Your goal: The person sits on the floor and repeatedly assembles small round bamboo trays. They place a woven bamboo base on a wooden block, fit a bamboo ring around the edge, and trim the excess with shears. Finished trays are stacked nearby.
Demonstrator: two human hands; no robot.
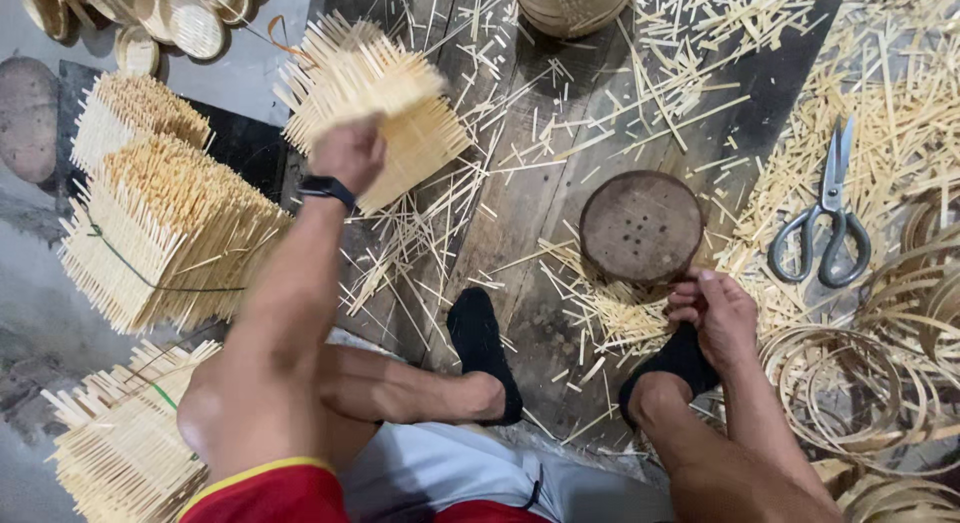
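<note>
Bamboo mat (375,103) clenched in left hand (347,153) fingers; right hand (715,308) fingers curl against round wooden block (641,227).

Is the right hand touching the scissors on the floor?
Apart. The head view shows the right hand by the round wooden block, with littered floor between it and the scissors.

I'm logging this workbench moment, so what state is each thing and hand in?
left hand: raised, gripping a woven mat
woven bamboo mat: lifted, motion-blurred
right hand: fingers curled by the disc's edge, grip unclear
round wooden disc: flat on the boards
scissors: lying nearly closed, untouched
stacked mats: piled, tied with cord
bamboo hoops: loose on the floor
</note>
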